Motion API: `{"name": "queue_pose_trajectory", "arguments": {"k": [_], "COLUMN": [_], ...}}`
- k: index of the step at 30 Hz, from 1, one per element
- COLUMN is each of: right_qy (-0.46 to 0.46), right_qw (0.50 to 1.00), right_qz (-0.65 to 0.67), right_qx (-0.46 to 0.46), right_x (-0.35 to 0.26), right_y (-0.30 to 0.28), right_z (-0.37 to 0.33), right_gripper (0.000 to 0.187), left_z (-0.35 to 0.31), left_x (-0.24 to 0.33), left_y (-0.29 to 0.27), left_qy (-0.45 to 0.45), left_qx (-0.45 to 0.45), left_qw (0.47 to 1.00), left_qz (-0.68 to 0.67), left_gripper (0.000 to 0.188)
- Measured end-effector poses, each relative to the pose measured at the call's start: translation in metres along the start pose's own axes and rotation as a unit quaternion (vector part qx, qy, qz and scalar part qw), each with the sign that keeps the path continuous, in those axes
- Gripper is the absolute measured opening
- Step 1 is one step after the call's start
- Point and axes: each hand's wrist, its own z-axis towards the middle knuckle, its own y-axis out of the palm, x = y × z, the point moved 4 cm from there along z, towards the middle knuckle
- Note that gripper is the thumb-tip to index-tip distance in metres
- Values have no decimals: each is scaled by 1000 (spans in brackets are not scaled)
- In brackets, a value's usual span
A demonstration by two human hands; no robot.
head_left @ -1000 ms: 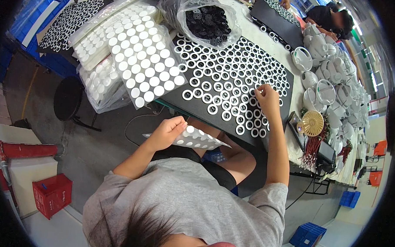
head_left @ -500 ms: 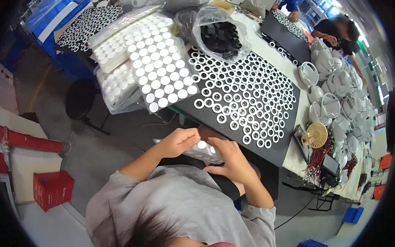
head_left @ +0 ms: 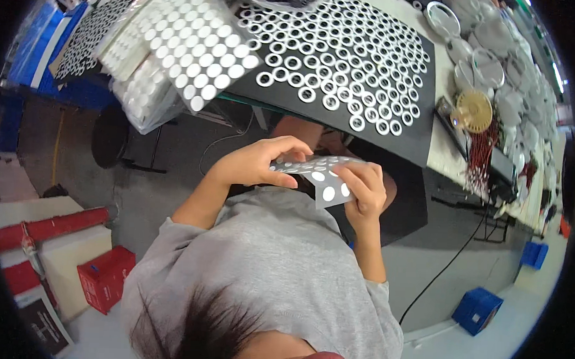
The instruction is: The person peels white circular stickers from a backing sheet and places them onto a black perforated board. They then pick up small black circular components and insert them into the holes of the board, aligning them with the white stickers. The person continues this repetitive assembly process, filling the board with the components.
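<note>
In front of my body I hold a bent grey sheet of round white stickers [head_left: 321, 184]. My right hand [head_left: 365, 190] pinches its right side, fingers curled over the top. My left hand [head_left: 259, 163] is at the sheet's other end, its thumb below and its fingers curled above, with the edge between them. A flap of the sheet hangs down toward my shirt. Beyond my hands, many white rings with dark centres [head_left: 331, 102] lie on a black board [head_left: 410, 144] on the table.
Stacked sheets of white discs [head_left: 200, 56] overhang the table's left part, by bagged ones [head_left: 144, 98]. On the right are a yellowish fan-shaped part [head_left: 473, 111], red wires [head_left: 483, 155] and piled white lamp housings [head_left: 509, 102]. A stool [head_left: 111, 138], red crate [head_left: 107, 277] and blue bin [head_left: 477, 311] stand on the floor.
The sheet has swung round so more of its sticker face shows, with a flap hanging down. My hands have moved apart, and the view has tipped down toward my body.
</note>
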Motion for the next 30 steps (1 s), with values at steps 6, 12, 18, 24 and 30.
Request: {"name": "queue_pose_trajectory", "arguments": {"k": [6,12,18,24,30], "right_qy": [123,437,505,591,737], "right_qw": [991,858,734,729,636], "right_qz": [-11,-56,-329,-242,-199], "right_qx": [41,264,313,247,113], "right_x": [41,104,88,157,228], "right_y": [-45,-178,-243,-209,-109], "right_z": [-42,-154,-220,-321,-436], "right_gripper": [31,20,21,23,24], "left_z": [8,13,28,36,35], "left_x": [-12,-30,-42,-40,-34], "left_y": [8,13,23,31,28], "left_qy": [-83,-121,-142,-156,-141], "left_qx": [-42,-45,-79,-113,-111], "left_qw": [995,989,984,977,982], "left_qz": [42,71,74,87,63], "left_gripper": [55,44,41,39,36]}}
